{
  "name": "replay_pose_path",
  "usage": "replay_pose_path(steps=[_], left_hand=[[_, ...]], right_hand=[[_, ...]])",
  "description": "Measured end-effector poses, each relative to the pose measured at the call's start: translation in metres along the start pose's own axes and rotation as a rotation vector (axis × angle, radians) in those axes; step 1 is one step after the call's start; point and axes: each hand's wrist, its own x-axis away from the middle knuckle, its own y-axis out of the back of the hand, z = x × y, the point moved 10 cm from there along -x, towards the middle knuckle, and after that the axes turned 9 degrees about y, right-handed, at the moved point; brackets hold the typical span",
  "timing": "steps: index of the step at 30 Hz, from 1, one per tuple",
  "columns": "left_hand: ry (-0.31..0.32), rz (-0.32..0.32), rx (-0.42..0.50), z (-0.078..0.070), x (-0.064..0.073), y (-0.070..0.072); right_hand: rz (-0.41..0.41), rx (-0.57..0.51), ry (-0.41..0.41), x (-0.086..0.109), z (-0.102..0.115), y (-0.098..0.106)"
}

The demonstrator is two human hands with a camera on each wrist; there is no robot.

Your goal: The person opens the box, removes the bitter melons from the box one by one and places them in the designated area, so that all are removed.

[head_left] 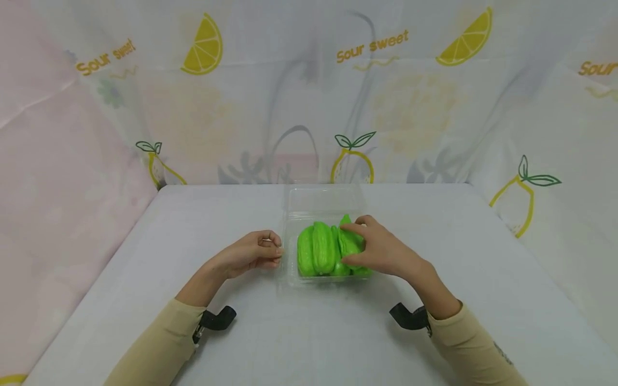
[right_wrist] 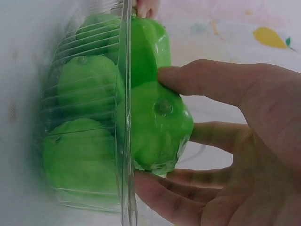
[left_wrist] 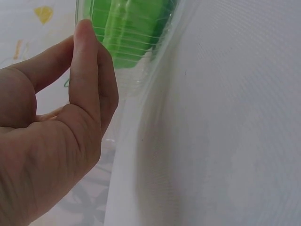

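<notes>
A clear plastic box point(head_left: 292, 271) with a raised lid point(head_left: 325, 200) stands on the table, filled with several glossy, bright-green, ridged fruits point(head_left: 323, 247), whose exact kind I cannot tell. My left hand point(head_left: 253, 251) pinches the box's left rim between thumb and bent fingers, as the left wrist view also shows. Over the right end of the box, my right hand point(head_left: 381, 247) holds one green ridged fruit point(right_wrist: 160, 127) between thumb and fingers. That fruit sits above the rim, on top of others point(right_wrist: 80, 150) seen through the box wall.
White cloth covers the table point(head_left: 314, 338). A printed curtain point(head_left: 251, 118) with lemon drawings hangs behind and along both sides. A black camera mount point(head_left: 219, 318) is on the left wrist, another mount point(head_left: 407, 316) on the right.
</notes>
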Motion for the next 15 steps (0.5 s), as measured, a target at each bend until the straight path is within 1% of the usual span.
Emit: replay_pose_path(steps=[4, 7, 11, 15], left_hand=[[-0.004, 0.011, -0.004, -0.001, -0.002, -0.002], [0.000, 0.010, -0.004, -0.001, -0.003, -0.003], [0.004, -0.001, -0.004, 0.000, -0.002, -0.001], [0.006, -0.008, -0.001, 0.000, -0.003, 0.000]], right_hand=[[0.004, 0.003, -0.017, 0.003, -0.003, 0.000], [0.002, 0.009, -0.003, 0.004, -0.002, 0.002], [-0.018, 0.007, 0.024, 0.003, 0.001, 0.007], [-0.059, -0.013, 0.028, 0.002, -0.001, 0.014]])
